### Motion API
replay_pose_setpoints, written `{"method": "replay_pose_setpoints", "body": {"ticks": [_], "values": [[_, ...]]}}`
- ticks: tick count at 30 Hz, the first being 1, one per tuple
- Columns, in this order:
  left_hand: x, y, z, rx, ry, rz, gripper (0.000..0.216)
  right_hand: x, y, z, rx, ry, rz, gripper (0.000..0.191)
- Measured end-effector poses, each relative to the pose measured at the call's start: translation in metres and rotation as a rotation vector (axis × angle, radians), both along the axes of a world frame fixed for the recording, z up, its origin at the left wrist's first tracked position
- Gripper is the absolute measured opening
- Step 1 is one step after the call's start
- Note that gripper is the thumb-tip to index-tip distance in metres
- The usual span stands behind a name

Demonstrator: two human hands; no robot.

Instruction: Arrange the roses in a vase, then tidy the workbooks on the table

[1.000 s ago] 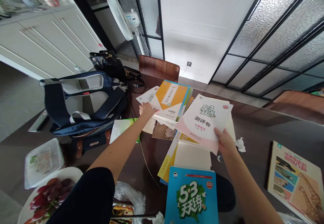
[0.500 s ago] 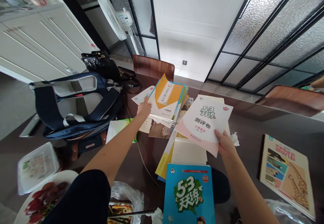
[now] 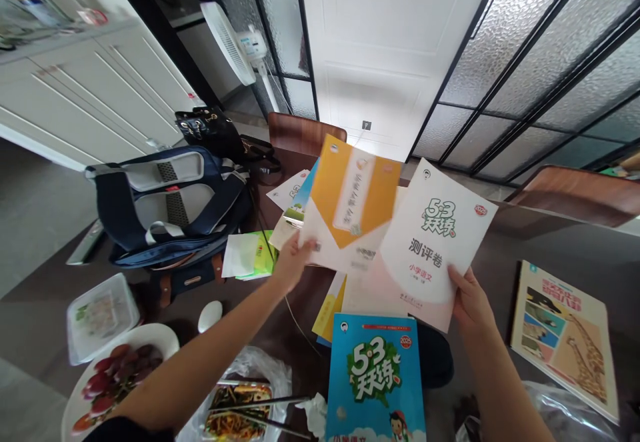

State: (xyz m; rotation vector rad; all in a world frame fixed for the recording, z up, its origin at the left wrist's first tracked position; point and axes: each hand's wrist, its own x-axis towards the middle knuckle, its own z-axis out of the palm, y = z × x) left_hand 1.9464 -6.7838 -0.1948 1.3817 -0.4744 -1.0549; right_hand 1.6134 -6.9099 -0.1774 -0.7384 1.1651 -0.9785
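Dining room, dark wood table [image 3: 505, 262], both forearms reaching out over it. Nearest: a blue "5·3" workbook [image 3: 373, 375] lies flat at the near edge, a crumpled tissue [image 3: 316, 415] touching its left side. Left of that, a tray of stir-fried noodles [image 3: 240, 412] sits on a clear plastic bag [image 3: 265, 369], with chopsticks [image 3: 260, 415] across it. A plate of red grapes [image 3: 120, 375] lies partly behind the left forearm, a plastic food box [image 3: 103, 315] just beyond it, and a small white oval object [image 3: 210, 317] nearby.

Left hand [image 3: 293, 262], motion-blurred, grips the lower left edge of an orange-covered workbook [image 3: 350, 202], lifted off the table. Right hand [image 3: 473, 305] is closed on the lower edge of a white-and-pink test booklet [image 3: 430, 242], also raised. The two covers overlap at their edges and block the view of the pile below. Showing around them: a yellow book [image 3: 327, 312], loose papers [image 3: 247, 255], a thin cable [image 3: 295, 315].

Right of the booklet, a giraffe-cover book [image 3: 565, 342]. Farther left, a navy backpack [image 3: 170, 205], with a black handbag [image 3: 210, 132] behind it. Beyond the table, a wooden chair [image 3: 305, 132], then a white door [image 3: 390, 42], a fan [image 3: 227, 45], frosted glass panels [image 3: 565, 62] and white cabinets [image 3: 85, 89].
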Motion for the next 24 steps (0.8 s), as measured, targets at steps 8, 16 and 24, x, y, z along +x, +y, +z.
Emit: {"method": "replay_pose_setpoints", "body": {"ticks": [8, 16, 24], "values": [[-0.064, 0.014, 0.009, -0.034, -0.026, -0.584, 0.048, -0.011, 0.037, 0.014, 0.053, 0.043, 0.127, 0.070], [0.088, -0.088, -0.030, 0.656, -1.104, -0.154, 0.061, -0.031, -0.029, 0.023, -0.164, 0.194, -0.019, 0.055], [0.110, -0.112, -0.039, 1.019, -1.046, -0.241, 0.072, -0.048, -0.150, 0.012, -0.117, 0.225, -0.201, 0.050]]}}
